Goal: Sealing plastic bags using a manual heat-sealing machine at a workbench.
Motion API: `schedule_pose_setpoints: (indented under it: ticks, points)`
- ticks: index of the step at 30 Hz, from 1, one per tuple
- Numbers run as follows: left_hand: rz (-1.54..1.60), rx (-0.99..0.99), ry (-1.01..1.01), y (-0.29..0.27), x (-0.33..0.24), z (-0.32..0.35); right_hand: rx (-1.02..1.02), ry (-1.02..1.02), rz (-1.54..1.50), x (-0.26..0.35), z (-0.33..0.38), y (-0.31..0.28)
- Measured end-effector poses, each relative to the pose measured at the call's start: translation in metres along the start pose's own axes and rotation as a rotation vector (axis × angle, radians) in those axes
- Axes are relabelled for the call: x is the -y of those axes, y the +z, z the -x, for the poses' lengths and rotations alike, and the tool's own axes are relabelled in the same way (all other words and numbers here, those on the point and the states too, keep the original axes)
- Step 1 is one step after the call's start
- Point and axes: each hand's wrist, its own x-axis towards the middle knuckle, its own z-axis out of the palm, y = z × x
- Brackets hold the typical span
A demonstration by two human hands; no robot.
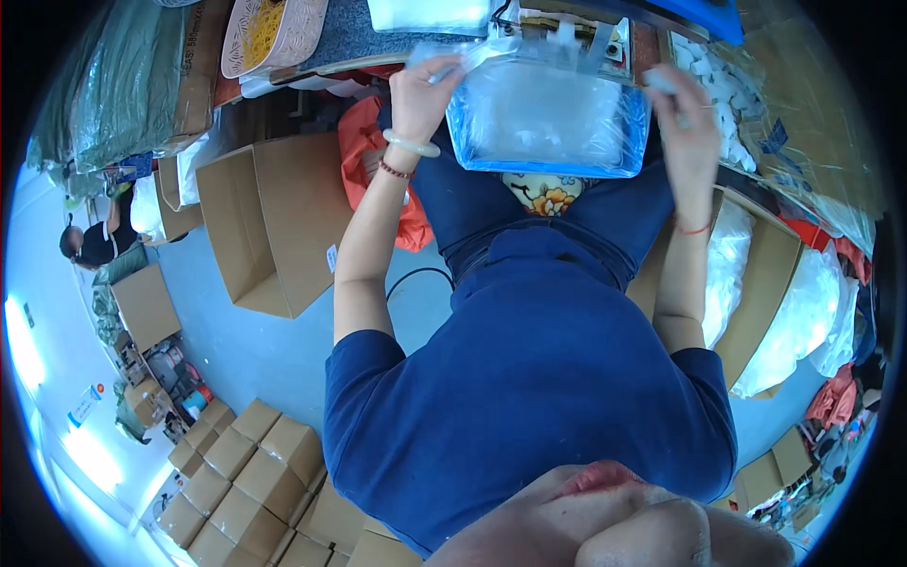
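Note:
My left hand [425, 93] is closed in a pinch on the edge of a clear plastic bag [487, 52], at the table's front edge. A blue-rimmed tray [453, 142] lined with clear plastic sits over my lap, between the two hands. To its right, my right hand [688, 118] is raised beside a heap of small white pieces [723, 113]. Its fingers are blurred by motion, and a small white piece [658, 81] shows at their tips. Behind the tray stands a metal device [567, 38], partly covered by clear plastic.
A white basket [307, 33] with yellow bands stands on the table at left. Open cardboard boxes flank me, one [265, 227] at left, one with clear bags [765, 293] at right. Stacked cartons [246, 482] fill the lower left. Another person [99, 236] is far left.

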Motion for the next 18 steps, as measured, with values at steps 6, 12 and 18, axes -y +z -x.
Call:
schedule_pose_setpoints:
  ticks: [6, 12, 18]
  points:
    - [0.401, 0.233, -0.2, 0.0, -0.051, 0.011, 0.209, -0.047, -0.238, 0.05, -0.002, 0.027]
    - [0.505, 0.559, -0.286, 0.004, -0.064, 0.007, 0.474, -0.326, -0.053, 0.049, -0.034, 0.01]
    - [0.816, 0.932, -0.593, 0.03, -0.044, 0.007, 0.75, -0.029, -0.114, 0.02, -0.047, 0.026]
